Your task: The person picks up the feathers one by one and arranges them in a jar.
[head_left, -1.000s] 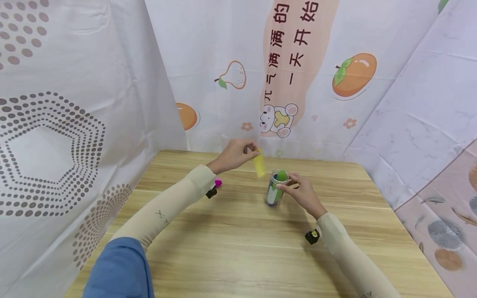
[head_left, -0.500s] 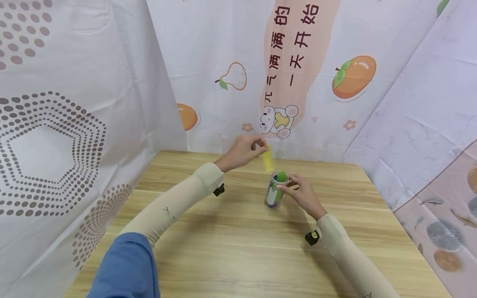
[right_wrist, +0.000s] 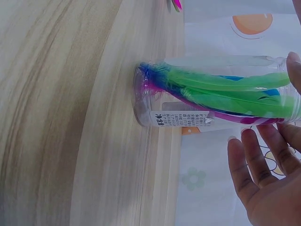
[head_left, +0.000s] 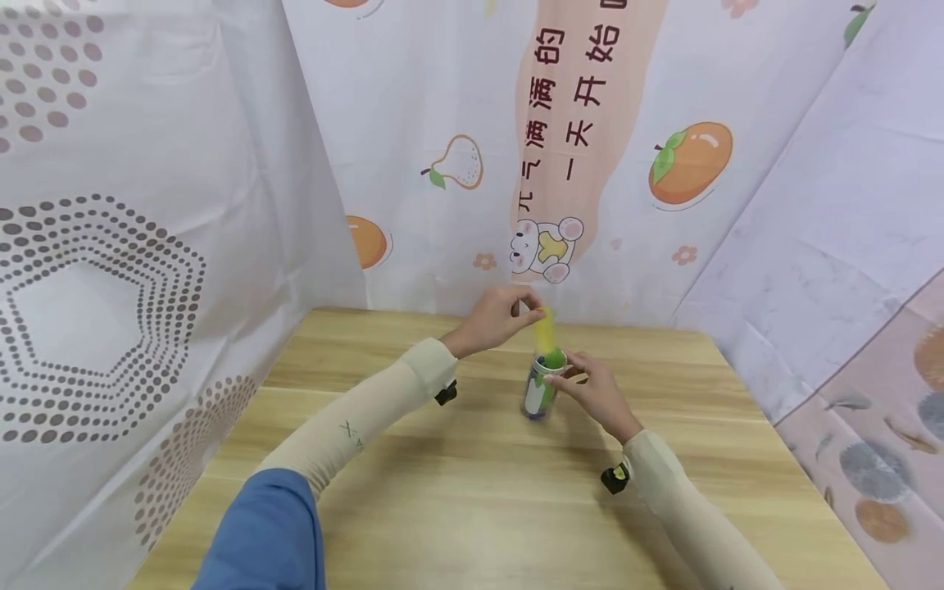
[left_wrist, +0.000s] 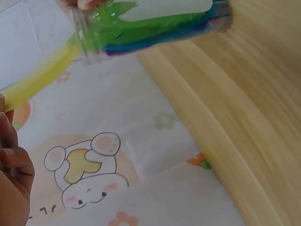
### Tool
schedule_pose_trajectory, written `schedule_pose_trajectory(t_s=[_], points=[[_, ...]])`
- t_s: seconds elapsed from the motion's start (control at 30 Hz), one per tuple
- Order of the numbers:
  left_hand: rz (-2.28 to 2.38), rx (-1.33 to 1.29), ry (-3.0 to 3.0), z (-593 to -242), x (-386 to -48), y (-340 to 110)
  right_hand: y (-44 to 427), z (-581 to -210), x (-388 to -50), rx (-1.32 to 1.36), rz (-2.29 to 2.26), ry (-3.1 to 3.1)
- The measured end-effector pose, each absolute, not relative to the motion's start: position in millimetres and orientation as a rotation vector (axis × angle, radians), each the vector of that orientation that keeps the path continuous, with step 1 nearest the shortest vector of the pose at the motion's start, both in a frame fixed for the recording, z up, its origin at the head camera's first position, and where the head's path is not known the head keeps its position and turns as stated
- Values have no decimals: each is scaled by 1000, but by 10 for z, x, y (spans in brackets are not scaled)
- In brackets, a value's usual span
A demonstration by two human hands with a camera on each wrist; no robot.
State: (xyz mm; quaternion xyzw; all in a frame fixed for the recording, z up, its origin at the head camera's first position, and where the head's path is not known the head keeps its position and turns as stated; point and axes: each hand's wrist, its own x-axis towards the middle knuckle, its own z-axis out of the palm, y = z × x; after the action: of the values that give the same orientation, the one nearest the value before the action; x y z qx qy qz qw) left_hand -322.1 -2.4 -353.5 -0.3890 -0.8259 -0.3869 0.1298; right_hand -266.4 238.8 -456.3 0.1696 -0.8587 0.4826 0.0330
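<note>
A clear plastic jar (head_left: 536, 397) stands upright on the table with green, blue and magenta feathers (right_wrist: 211, 87) inside. A green feather tip reaches up at its mouth. My right hand (head_left: 599, 392) holds the jar near the rim, thumb on one side and fingers on the other (right_wrist: 268, 183). Above the mouth, my left hand (head_left: 501, 318) pinches a yellow feather (head_left: 544, 332) by its upper end. In the left wrist view the feather's (left_wrist: 42, 77) lower end meets the jar's rim, blurred; whether it is inside I cannot tell.
A wooden table (head_left: 472, 508) lies under both arms. White patterned cloth (head_left: 413, 98) hangs behind and at the sides, close behind the left hand. A small magenta object (right_wrist: 177, 4) shows at the top of the right wrist view.
My left hand has moved right with the yellow feather, bringing it from left of the jar to over its mouth. The right hand stays on the jar. The head view has tilted slightly.
</note>
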Motion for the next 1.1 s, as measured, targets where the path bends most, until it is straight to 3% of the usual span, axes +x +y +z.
schedule_pose_trajectory(t_s=[0.7, 1.1], points=[[-943, -1320, -2580, -3937, -3150, 88, 2374, -4592, -2634, 470, 1489, -2664], [-878, -1346, -2631, -3992, -3181, 139, 2374, -4573, -2634, 496, 1508, -2650]])
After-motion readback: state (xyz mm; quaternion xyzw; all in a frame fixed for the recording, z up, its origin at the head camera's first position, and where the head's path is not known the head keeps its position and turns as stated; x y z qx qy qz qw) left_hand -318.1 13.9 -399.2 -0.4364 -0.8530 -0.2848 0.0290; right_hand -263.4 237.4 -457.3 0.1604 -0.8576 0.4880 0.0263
